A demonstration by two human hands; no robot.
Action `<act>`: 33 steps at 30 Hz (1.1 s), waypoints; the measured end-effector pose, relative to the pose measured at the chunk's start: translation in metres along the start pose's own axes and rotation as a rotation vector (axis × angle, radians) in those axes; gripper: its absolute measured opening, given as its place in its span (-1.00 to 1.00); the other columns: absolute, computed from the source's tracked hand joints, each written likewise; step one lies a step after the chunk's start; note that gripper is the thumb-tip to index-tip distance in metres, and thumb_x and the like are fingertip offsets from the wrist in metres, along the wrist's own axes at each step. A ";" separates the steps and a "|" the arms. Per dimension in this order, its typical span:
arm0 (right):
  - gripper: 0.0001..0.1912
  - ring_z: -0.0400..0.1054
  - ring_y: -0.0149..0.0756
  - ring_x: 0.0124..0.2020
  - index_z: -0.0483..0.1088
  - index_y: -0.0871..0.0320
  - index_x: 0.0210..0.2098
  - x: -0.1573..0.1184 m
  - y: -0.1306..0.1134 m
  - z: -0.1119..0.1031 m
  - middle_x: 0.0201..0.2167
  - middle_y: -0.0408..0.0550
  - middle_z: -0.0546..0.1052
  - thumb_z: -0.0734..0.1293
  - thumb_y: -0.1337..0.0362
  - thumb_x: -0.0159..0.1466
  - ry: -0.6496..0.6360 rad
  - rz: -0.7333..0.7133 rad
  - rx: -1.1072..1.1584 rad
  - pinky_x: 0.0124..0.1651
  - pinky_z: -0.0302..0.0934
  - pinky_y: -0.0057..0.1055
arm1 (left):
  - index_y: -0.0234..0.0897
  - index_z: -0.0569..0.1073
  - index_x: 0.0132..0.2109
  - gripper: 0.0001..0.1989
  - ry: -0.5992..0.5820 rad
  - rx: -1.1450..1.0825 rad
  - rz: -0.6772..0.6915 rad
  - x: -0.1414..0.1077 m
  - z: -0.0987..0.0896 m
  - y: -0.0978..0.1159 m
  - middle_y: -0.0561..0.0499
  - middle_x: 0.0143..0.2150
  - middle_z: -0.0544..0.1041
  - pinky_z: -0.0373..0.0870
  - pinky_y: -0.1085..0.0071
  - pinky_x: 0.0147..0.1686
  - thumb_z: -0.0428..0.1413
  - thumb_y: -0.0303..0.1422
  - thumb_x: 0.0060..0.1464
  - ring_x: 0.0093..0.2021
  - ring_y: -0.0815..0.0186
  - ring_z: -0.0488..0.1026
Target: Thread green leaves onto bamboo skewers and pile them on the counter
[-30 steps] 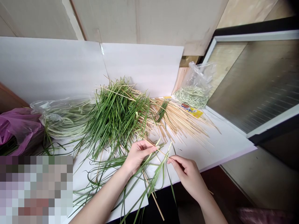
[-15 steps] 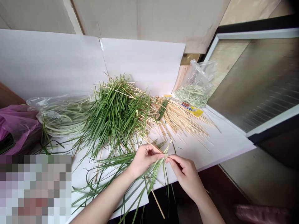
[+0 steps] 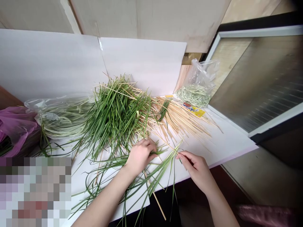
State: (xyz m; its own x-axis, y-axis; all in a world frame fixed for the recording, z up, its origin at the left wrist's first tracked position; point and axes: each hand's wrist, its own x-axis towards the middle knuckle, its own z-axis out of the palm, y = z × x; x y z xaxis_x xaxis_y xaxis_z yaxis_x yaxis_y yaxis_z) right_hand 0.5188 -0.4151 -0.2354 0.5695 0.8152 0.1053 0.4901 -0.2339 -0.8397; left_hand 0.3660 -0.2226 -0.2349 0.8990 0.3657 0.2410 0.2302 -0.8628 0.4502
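- My left grip (image 3: 139, 156) is curled down and closed over the loose green blades (image 3: 151, 167), at the near side of the big pile of long green leaves (image 3: 118, 119).
- My right grip (image 3: 196, 170) sits further along the bench's near edge, thumb and fingertips pressed together by the blade tips. I cannot tell whether a blade is pinched between them.
- The loose green blades fan across the white-covered bench (image 3: 227, 148) between my hands, and some hang over the near edge.
- A lone bamboo skewer (image 3: 157, 201) pokes out past that edge below my left wrist.
- The spread of bamboo skewers (image 3: 182, 123) lies just right of the pile, toward the back of the bench.
- My hands look to be at the sorting stage, working through blades apart from the pile.
- The next move calls for a firm hold on a single blade, clear of its neighbours.
- A clear bag of pale green stems (image 3: 197, 85) stands at the back right corner, near a yellow packet (image 3: 193, 109).
- Another clear bag (image 3: 59, 116) and a purple bag (image 3: 16, 129) lie at the left end.
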 end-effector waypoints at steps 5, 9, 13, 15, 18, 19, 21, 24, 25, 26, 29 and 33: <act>-0.60 -0.01 -0.39 -0.61 0.50 0.16 -0.29 0.000 0.001 0.000 -0.62 -0.24 0.13 0.20 0.00 0.38 -0.010 0.013 0.016 -0.56 -0.08 -0.44 | -0.20 0.48 -0.32 -0.96 0.068 -0.142 -0.071 0.001 -0.007 0.002 0.00 -0.32 0.53 0.25 0.32 -0.21 0.19 -0.43 0.09 -0.25 0.18 0.41; -0.58 -0.03 -0.40 -0.61 0.51 0.16 -0.28 0.000 0.004 -0.001 -0.63 -0.24 0.11 0.18 -0.01 0.40 -0.015 0.007 -0.004 -0.58 -0.10 -0.44 | -0.21 0.49 -0.21 -0.91 0.149 -0.494 -0.165 0.002 -0.015 -0.005 0.05 -0.35 0.51 0.22 0.42 -0.34 0.15 -0.42 0.09 -0.37 0.29 0.38; -0.58 -0.04 -0.39 -0.60 0.51 0.17 -0.23 0.000 0.003 -0.002 -0.62 -0.24 0.11 0.18 -0.01 0.40 -0.044 0.019 0.016 -0.55 -0.12 -0.43 | -0.26 0.53 -0.09 -0.78 0.188 -0.751 -0.264 0.003 -0.019 -0.008 0.08 -0.42 0.44 0.16 0.46 -0.42 0.17 -0.31 0.12 -0.45 0.35 0.29; -0.60 -0.04 -0.38 -0.59 0.50 0.16 -0.23 -0.001 0.001 -0.002 -0.60 -0.23 0.13 0.18 0.01 0.40 -0.059 0.033 0.026 -0.53 -0.12 -0.42 | -0.27 0.56 -0.20 -0.79 0.214 -0.820 -0.275 0.004 -0.020 -0.007 0.06 -0.43 0.43 0.17 0.46 -0.40 0.16 -0.23 0.15 -0.43 0.35 0.29; -0.63 -0.03 -0.38 -0.57 0.49 0.16 -0.23 -0.001 -0.002 -0.003 -0.58 -0.22 0.16 0.18 0.03 0.40 -0.079 0.055 0.027 -0.51 -0.11 -0.42 | -0.28 0.59 -0.31 -0.73 0.269 -0.840 -0.273 0.005 -0.022 -0.006 0.02 -0.39 0.49 0.22 0.44 -0.31 0.15 -0.16 0.17 -0.36 0.32 0.35; -0.63 -0.02 -0.38 -0.57 0.49 0.16 -0.23 -0.002 -0.003 -0.003 -0.58 -0.22 0.18 0.19 0.03 0.40 -0.086 0.055 0.025 -0.51 -0.10 -0.42 | -0.28 0.61 -0.31 -0.73 0.293 -0.827 -0.272 0.005 -0.022 -0.006 0.00 -0.37 0.51 0.24 0.44 -0.28 0.17 -0.16 0.16 -0.32 0.30 0.37; -0.63 0.03 -0.37 -0.57 0.48 0.15 -0.24 -0.002 -0.003 -0.003 -0.57 -0.20 0.24 0.19 0.03 0.41 -0.101 0.042 0.020 -0.51 -0.06 -0.42 | -0.28 0.64 -0.31 -0.74 0.332 -0.822 -0.282 0.005 -0.022 -0.007 -0.03 -0.33 0.54 0.27 0.42 -0.23 0.20 -0.17 0.13 -0.27 0.27 0.40; -0.61 0.21 -0.28 -0.51 0.48 0.15 -0.27 -0.003 -0.002 -0.002 -0.58 -0.15 0.30 0.17 0.02 0.41 -0.122 0.014 0.012 -0.49 0.07 -0.43 | -0.26 0.65 -0.26 -0.77 0.358 -0.945 -0.328 0.006 -0.021 -0.009 -0.03 -0.29 0.57 0.29 0.41 -0.22 0.27 -0.19 0.06 -0.28 0.29 0.41; -0.61 0.27 -0.24 -0.47 0.48 0.15 -0.27 -0.003 -0.002 -0.002 -0.59 -0.15 0.30 0.17 0.03 0.41 -0.129 0.010 0.010 -0.46 0.11 -0.43 | -0.26 0.65 -0.23 -0.77 0.359 -0.996 -0.339 0.006 -0.021 -0.009 -0.02 -0.29 0.57 0.30 0.42 -0.22 0.29 -0.19 0.04 -0.29 0.30 0.41; -0.61 0.32 -0.20 -0.43 0.48 0.14 -0.27 -0.003 -0.002 -0.001 -0.60 -0.14 0.30 0.16 0.03 0.42 -0.133 0.007 0.007 -0.44 0.16 -0.42 | -0.25 0.64 -0.22 -0.76 0.360 -1.033 -0.345 0.006 -0.021 -0.008 -0.01 -0.30 0.57 0.30 0.43 -0.22 0.29 -0.20 0.03 -0.30 0.32 0.41; -0.61 0.39 -0.14 -0.36 0.49 0.14 -0.29 -0.002 -0.003 0.000 -0.63 -0.14 0.31 0.17 0.04 0.41 -0.132 -0.004 -0.005 -0.38 0.23 -0.41 | -0.27 0.63 -0.26 -0.77 0.361 -1.051 -0.340 0.006 -0.024 -0.005 0.03 -0.41 0.51 0.27 0.46 -0.30 0.28 -0.18 0.06 -0.38 0.37 0.36; -0.61 0.43 -0.13 -0.33 0.51 0.15 -0.30 -0.002 -0.006 0.001 -0.58 -0.10 0.42 0.18 0.05 0.40 -0.118 -0.015 -0.020 -0.36 0.27 -0.42 | -0.30 0.58 -0.37 -0.74 0.377 -1.058 -0.313 0.006 -0.026 -0.002 0.07 -0.49 0.43 0.23 0.48 -0.34 0.26 -0.17 0.08 -0.43 0.40 0.29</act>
State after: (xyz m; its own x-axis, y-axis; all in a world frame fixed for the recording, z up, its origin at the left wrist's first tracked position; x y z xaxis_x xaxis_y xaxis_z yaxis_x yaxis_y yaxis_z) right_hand 0.5143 -0.4152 -0.2315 0.4815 0.8748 0.0533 0.5113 -0.2309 -0.8278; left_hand 0.3615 -0.2092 -0.2121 0.6491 0.7452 0.1525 -0.1626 -0.0599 0.9849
